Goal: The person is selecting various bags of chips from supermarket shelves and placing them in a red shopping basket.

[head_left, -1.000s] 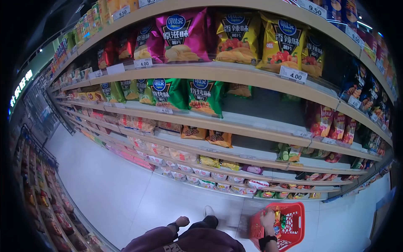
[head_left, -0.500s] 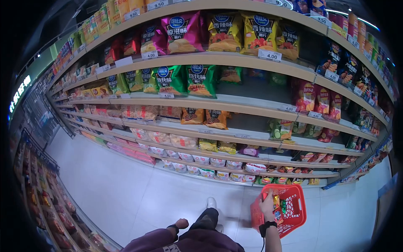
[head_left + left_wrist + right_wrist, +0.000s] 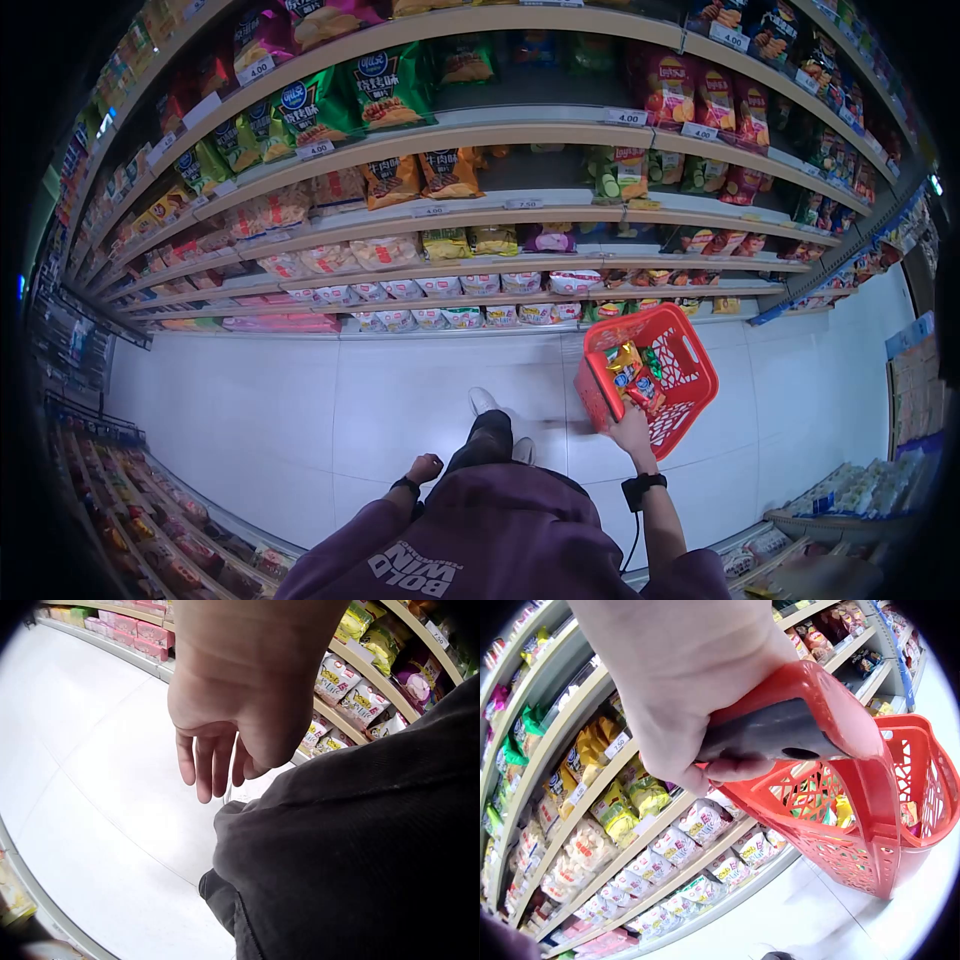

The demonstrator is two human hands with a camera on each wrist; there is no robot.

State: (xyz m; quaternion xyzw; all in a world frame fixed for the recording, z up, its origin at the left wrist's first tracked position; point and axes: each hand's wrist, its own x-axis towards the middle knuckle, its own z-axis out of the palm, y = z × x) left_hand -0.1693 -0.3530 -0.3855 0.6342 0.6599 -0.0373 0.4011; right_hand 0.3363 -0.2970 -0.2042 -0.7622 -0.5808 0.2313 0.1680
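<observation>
My right hand (image 3: 631, 434) grips the handle (image 3: 765, 727) of a red shopping basket (image 3: 700, 372); in the right wrist view the fingers curl round its black grip. Inside the basket lie several small snack bags, among them a gold bag (image 3: 624, 362), a red bag (image 3: 645, 390) and a green one (image 3: 652, 360). My left hand (image 3: 232, 727) hangs beside the dark trousers (image 3: 360, 840), its fingers loosely bent and holding nothing. In the head view the left hand (image 3: 424, 468) is left of the legs, away from the shelves.
Long shelves of snack bags curve across the front, with green chip bags (image 3: 388, 88), orange bags (image 3: 450, 172) and white bags (image 3: 520, 282). A low shelf of packets (image 3: 150, 510) runs behind on the left. Pale floor tiles (image 3: 400, 375) lie between. Boxes (image 3: 915, 385) stand at the far right.
The head view has tilted downward, so the shelves sit higher in it and more floor and body show. The right hand still carries the basket; the left hand still hangs at the side.
</observation>
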